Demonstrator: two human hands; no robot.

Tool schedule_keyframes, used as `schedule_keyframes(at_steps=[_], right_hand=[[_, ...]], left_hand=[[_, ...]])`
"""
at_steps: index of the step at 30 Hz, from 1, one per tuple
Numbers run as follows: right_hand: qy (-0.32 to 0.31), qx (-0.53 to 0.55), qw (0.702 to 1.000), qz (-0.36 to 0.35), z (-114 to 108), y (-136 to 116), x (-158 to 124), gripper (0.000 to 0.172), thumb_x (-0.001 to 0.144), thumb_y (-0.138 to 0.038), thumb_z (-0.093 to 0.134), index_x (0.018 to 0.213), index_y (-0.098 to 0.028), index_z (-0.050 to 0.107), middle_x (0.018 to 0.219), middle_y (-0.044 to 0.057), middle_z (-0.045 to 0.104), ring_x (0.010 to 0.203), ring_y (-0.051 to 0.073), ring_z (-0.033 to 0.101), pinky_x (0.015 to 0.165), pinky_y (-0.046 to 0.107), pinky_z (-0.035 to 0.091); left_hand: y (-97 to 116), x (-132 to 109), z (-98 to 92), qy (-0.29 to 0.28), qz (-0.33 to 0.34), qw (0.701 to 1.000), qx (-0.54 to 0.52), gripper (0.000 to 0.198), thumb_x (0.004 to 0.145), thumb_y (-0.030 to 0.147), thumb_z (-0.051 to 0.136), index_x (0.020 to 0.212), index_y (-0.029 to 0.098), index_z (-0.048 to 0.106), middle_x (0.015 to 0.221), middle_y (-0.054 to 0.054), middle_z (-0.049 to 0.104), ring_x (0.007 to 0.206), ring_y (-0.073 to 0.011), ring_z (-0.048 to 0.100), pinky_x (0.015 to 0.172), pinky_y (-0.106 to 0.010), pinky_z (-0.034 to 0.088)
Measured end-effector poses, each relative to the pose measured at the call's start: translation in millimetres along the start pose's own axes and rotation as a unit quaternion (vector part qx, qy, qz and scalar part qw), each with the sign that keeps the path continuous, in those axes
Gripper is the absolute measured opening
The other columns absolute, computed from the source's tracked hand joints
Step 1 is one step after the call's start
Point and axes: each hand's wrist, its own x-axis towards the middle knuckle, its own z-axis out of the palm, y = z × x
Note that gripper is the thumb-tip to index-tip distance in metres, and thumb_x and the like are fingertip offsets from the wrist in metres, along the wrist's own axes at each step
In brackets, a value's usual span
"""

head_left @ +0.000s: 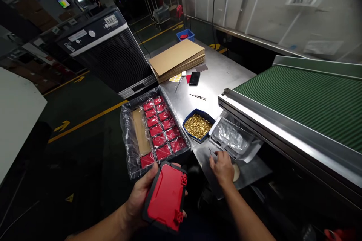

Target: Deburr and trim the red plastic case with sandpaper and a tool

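Note:
My left hand (139, 195) grips a red and black plastic case (166, 197) low in the middle of the view, fingers wrapped round its edges. My right hand (222, 166) rests on the steel table (215, 79) with its fingers closed on thin metal tweezers (212, 152), just in front of a pile of clear plastic bags (233, 138). A blue tray of small gold-coloured parts (198, 125) sits just beyond the right hand. A plastic-lined box (154, 130) with rows of red cases stands left of that tray.
A green ribbed conveyor (308, 98) with a steel rim runs along the right. A stack of flat cardboard (177, 59), a black phone (194, 78) and another pair of tweezers (198, 96) lie farther back on the table. A large grey machine (109, 51) stands at the back left.

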Motion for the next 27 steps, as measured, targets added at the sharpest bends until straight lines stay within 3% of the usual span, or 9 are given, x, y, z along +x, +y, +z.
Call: schedule_keyframes(at_steps=[3, 6, 9, 13, 17, 20, 23, 27], right_hand=[[-0.006, 0.054, 0.999, -0.004, -7.7, 0.5, -4.2, 0.017, 0.082, -0.026, 0.052, 0.091, -0.013, 0.06, 0.096, 0.014, 0.058, 0.096, 0.029, 0.055, 0.078, 0.039, 0.044], [-0.008, 0.15, 0.989, -0.018, -22.6, -9.5, -12.9, 0.021, 0.082, -0.032, 0.053, 0.093, -0.015, 0.058, 0.09, 0.01, 0.061, 0.082, 0.023, 0.058, 0.075, 0.036, 0.048], [-0.001, 0.244, 0.969, -0.024, -48.3, -29.9, -28.1, 0.029, 0.088, -0.042, 0.05, 0.1, -0.017, 0.059, 0.091, 0.006, 0.064, 0.074, 0.018, 0.06, 0.07, 0.031, 0.05], [0.032, 0.328, 0.944, -0.017, -94.2, -61.5, -53.2, 0.031, 0.094, -0.045, 0.047, 0.103, -0.02, 0.064, 0.095, 0.006, 0.065, 0.085, 0.019, 0.062, 0.076, 0.03, 0.051], [0.067, 0.444, 0.894, -0.003, -138.4, -91.6, -75.9, 0.021, 0.088, -0.04, 0.06, 0.096, -0.022, 0.068, 0.092, 0.004, 0.066, 0.083, 0.017, 0.062, 0.074, 0.027, 0.053], [0.054, 0.534, 0.842, 0.057, -161.6, -109.5, -88.3, 0.035, 0.078, -0.037, 0.073, 0.109, -0.023, 0.064, 0.089, 0.003, 0.068, 0.074, 0.014, 0.064, 0.063, 0.022, 0.055], [0.011, 0.577, 0.815, 0.056, -173.1, -120.7, -95.7, 0.033, 0.074, -0.033, 0.077, 0.103, -0.022, 0.067, 0.081, 0.002, 0.068, 0.066, 0.013, 0.065, 0.058, 0.019, 0.057], [-0.018, 0.578, 0.816, 0.019, -174.8, -127.3, -102.6, 0.03, 0.075, -0.029, 0.077, 0.102, -0.021, 0.068, 0.085, 0.005, 0.073, 0.069, 0.017, 0.071, 0.06, 0.022, 0.062]], left_hand=[[0.8, -0.7, -2.8, 0.005, 0.003, 1.0, -0.002, 0.056, 0.093, 0.055, 0.047, 0.127, 0.013, 0.056, 0.116, -0.018, 0.063, 0.104, -0.0357, 0.063, 0.079, -0.054, 0.058], [1.8, -0.1, -3.6, 0.003, 0.003, 1.0, 0.005, 0.057, 0.091, 0.056, 0.049, 0.128, 0.012, 0.055, 0.121, -0.02, 0.061, 0.102, -0.035, 0.064, 0.077, -0.054, 0.058], [3.4, 1.6, -2.2, 0.005, 0.006, 1.0, 0.011, 0.056, 0.092, 0.056, 0.048, 0.127, 0.013, 0.055, 0.124, -0.02, 0.06, 0.101, -0.0349, 0.064, 0.076, -0.053, 0.059], [5.2, 2.7, 1.5, -0.002, 0.005, 1.0, 0.016, 0.056, 0.092, 0.056, 0.048, 0.127, 0.013, 0.054, 0.123, -0.02, 0.06, 0.101, -0.0357, 0.065, 0.077, -0.051, 0.059], [4.6, 0.6, 4.5, 0.001, -0.001, 1.0, 0.02, 0.058, 0.09, 0.057, 0.051, 0.128, 0.014, 0.054, 0.123, -0.02, 0.06, 0.1, -0.0361, 0.065, 0.077, -0.051, 0.059], [3.8, -1.5, 8.5, 0.02, 0.001, 0.999, 0.029, 0.058, 0.087, 0.056, 0.057, 0.128, 0.014, 0.054, 0.12, -0.02, 0.062, 0.098, -0.0352, 0.066, 0.077, -0.051, 0.058], [4.1, -3.1, 15.1, 0.053, 0.008, 0.998, 0.046, 0.058, 0.084, 0.055, 0.063, 0.126, 0.015, 0.056, 0.119, -0.018, 0.064, 0.097, -0.0332, 0.066, 0.078, -0.049, 0.058], [4.8, -4.6, 22.2, 0.085, 0.034, 0.992, 0.087, 0.058, 0.081, 0.053, 0.068, 0.122, 0.013, 0.058, 0.115, -0.019, 0.066, 0.094, -0.0286, 0.067, 0.082, -0.04, 0.056]])
